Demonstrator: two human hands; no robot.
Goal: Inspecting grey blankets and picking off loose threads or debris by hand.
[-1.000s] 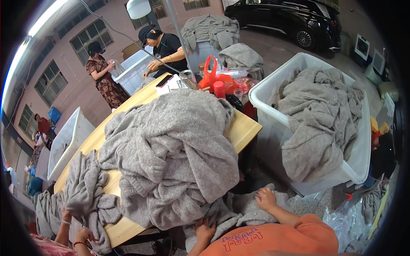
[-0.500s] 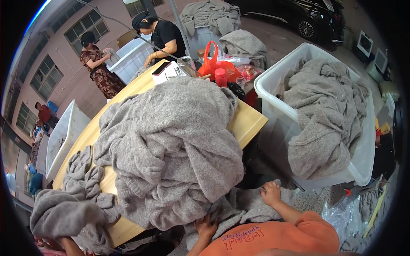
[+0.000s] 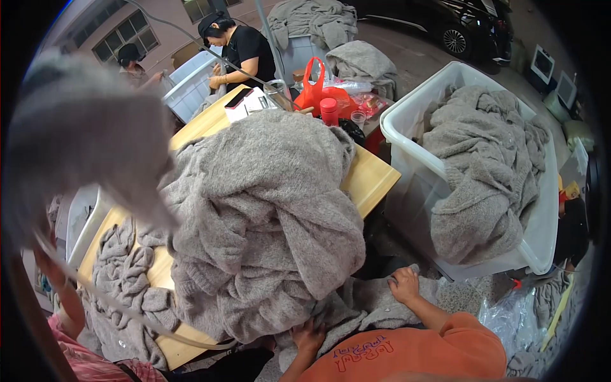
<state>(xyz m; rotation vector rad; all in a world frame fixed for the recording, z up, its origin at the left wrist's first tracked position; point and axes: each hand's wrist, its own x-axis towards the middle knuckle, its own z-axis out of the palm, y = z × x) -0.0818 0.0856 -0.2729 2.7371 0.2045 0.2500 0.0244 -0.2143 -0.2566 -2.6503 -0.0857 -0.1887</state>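
Note:
A grey knit garment (image 3: pixel 366 312) lies stretched between my hands, in front of my orange shirt. On its left part rests my left hand (image 3: pixel 308 335), fingers apart, close under the large heap. My right hand (image 3: pixel 403 286) lies on the garment's upper right edge with its fingers spread. The large heap of grey knitwear (image 3: pixel 261 197) covers most of the wooden table (image 3: pixel 374 183) just beyond my hands. At the left, a co-worker's arm (image 3: pixel 70 309) in a pink sleeve is raised below a blurred grey garment (image 3: pixel 95 134) in the air.
A white bin (image 3: pixel 417 153) full of grey knitwear stands right of the table. A red bag (image 3: pixel 344 105), red bottle (image 3: pixel 329 113) and phone (image 3: pixel 238 97) sit at the table's far end. Smaller knit pieces (image 3: pixel 121 280) lie left. Two people work at a bin (image 3: pixel 191 83) beyond.
The co-worker's grey garment has swung up from the table's lower left into the air, blurred and covering the left background. My hands stay almost in place on the garment.

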